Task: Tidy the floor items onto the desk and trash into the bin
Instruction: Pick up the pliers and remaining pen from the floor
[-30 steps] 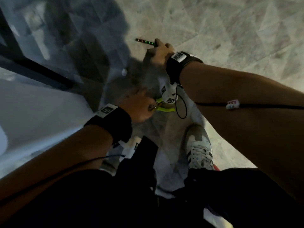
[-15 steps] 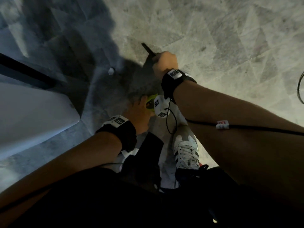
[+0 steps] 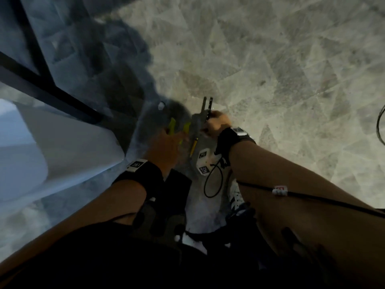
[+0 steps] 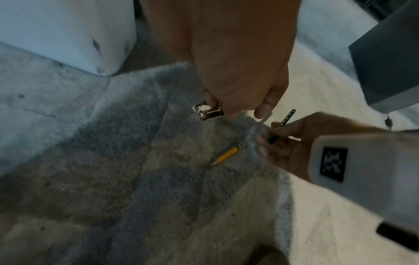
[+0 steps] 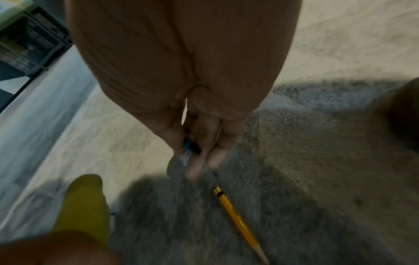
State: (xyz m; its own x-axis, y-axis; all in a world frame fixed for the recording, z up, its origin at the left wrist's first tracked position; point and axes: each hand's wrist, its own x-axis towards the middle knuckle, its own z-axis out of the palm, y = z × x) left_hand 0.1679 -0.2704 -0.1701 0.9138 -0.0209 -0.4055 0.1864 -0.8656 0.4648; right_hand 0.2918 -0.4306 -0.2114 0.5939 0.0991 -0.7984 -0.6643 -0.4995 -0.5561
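Note:
My left hand (image 3: 166, 142) grips a yellow-green object (image 3: 172, 126); two of its ends stick out past the fingers. In the left wrist view a shiny metal part (image 4: 208, 111) of it shows under the hand. My right hand (image 3: 216, 124) grips a dark pen (image 3: 209, 109) with small dots along it, pointing away from me. A yellow pencil (image 3: 194, 146) lies on the floor between the two hands. In the right wrist view that pencil (image 5: 238, 220) lies just beyond my right fingertips (image 5: 195, 170), not touched.
A white piece of furniture (image 3: 62, 147) with a black frame (image 3: 41, 80) stands at the left. A small white round thing (image 3: 161, 105) lies on the patterned floor ahead of my left hand. My shoe (image 3: 235, 195) is below the hands. A black cable (image 3: 381, 126) curves at the right edge.
My right hand has drawn back toward the left hand, and the pen has swung to point straight away. The yellow pencil has come into view between the hands.

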